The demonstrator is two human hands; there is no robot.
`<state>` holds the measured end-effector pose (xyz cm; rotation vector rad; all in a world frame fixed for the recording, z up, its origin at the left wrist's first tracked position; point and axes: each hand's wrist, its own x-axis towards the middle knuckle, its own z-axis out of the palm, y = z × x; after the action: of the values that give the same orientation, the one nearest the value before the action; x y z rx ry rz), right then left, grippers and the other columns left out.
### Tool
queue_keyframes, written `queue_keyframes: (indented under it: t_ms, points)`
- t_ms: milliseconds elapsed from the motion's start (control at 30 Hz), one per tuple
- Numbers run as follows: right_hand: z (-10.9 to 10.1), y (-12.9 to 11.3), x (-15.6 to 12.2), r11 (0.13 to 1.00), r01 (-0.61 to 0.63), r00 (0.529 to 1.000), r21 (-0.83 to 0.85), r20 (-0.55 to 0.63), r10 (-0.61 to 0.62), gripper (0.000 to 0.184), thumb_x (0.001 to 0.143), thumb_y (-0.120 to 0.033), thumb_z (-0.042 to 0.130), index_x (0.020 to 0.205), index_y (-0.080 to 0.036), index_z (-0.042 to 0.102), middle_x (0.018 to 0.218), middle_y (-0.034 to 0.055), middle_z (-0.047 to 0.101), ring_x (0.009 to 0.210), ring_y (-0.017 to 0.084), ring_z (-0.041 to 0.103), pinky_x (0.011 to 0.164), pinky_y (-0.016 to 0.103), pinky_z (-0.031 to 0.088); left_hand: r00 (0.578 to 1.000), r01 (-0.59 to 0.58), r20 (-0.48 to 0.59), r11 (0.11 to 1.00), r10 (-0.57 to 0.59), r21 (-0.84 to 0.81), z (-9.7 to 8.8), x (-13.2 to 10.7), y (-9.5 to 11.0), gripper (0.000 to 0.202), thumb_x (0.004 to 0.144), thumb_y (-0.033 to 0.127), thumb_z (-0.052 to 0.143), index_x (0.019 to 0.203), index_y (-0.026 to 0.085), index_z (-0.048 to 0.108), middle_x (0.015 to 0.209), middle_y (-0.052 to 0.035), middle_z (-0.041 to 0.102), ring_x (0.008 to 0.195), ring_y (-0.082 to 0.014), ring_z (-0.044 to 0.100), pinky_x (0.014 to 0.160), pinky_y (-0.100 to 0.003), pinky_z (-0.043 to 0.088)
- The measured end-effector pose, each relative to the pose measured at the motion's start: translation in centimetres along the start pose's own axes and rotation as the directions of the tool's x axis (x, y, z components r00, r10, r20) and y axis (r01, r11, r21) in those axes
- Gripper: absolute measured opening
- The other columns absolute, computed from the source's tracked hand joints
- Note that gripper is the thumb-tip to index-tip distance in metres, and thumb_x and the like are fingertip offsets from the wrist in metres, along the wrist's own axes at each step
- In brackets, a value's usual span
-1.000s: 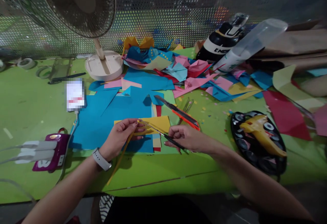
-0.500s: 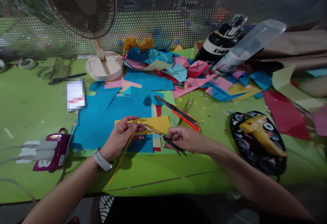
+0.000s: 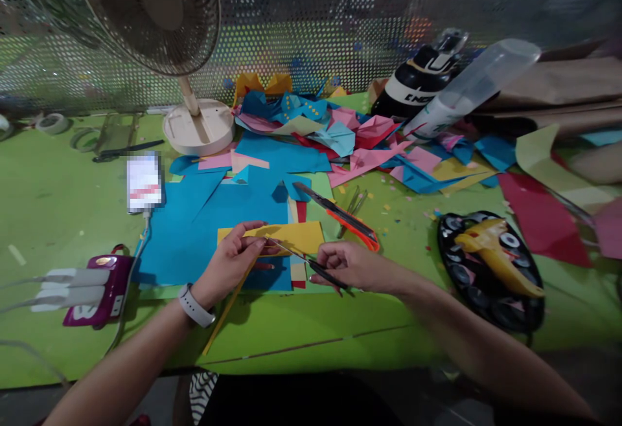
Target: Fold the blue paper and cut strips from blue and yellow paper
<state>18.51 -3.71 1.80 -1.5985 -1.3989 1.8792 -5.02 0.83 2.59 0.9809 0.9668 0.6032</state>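
My left hand (image 3: 233, 261) pinches a narrow yellow paper strip (image 3: 228, 316) between thumb and fingers; the strip's long end hangs toward the table's front edge. Closed around black-handled scissors (image 3: 328, 273) is my right hand (image 3: 347, 264). The scissors' thin blades point left, with their tips at the left fingertips by the strip's upper end. Beneath both hands lies a yellow paper sheet (image 3: 301, 235), on top of a large blue sheet (image 3: 179, 245). An orange-and-black utility knife (image 3: 343, 215) rests just beyond my right hand.
Folded coloured paper (image 3: 340, 138) is heaped at the back, beside a cream fan (image 3: 199, 128) and two bottles (image 3: 413, 83). A black tray (image 3: 486, 283) carrying a yellow tool (image 3: 500, 251) sits at right. At left are a phone (image 3: 144, 183) and a purple power adapter (image 3: 100, 290).
The strip and the left fingertips have shifted very slightly, with the scissors' tips still beside them. Everything else stays in place.
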Motion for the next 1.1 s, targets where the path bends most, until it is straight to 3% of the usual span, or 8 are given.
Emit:
queue_keyframes:
  t_ms: [767, 1100]
  points:
    - [0.24, 0.25, 0.26, 0.999, 0.005, 1.0, 0.038, -0.009, -0.005, 0.049, 0.057, -0.053, 0.082, 0.068, -0.018, 0.05, 0.055, -0.0068, 0.051, 0.05, 0.006, 0.046, 0.045, 0.019, 0.035, 0.999, 0.021, -0.037, 0.999, -0.022, -0.032, -0.07, 0.12, -0.13, 0.041, 0.085, 0.033, 0.067, 0.118, 0.016, 0.05, 0.109, -0.0141, 0.071, 0.103, -0.0262, 0.068, 0.071, -0.031, 0.058]
    - [0.21, -0.01, 0.16, 1.0, -0.013, 1.0, 0.025, -0.018, 0.014, 0.05, 0.057, -0.056, 0.081, 0.069, -0.017, 0.051, 0.055, -0.0059, 0.053, 0.05, 0.007, 0.047, 0.046, 0.019, 0.035, 0.998, 0.064, -0.009, 0.996, -0.064, -0.068, -0.7, 0.5, -0.78, 0.036, 0.075, 0.041, 0.075, 0.096, 0.014, 0.064, 0.102, -0.012, 0.074, 0.092, -0.0234, 0.071, 0.069, -0.028, 0.058]
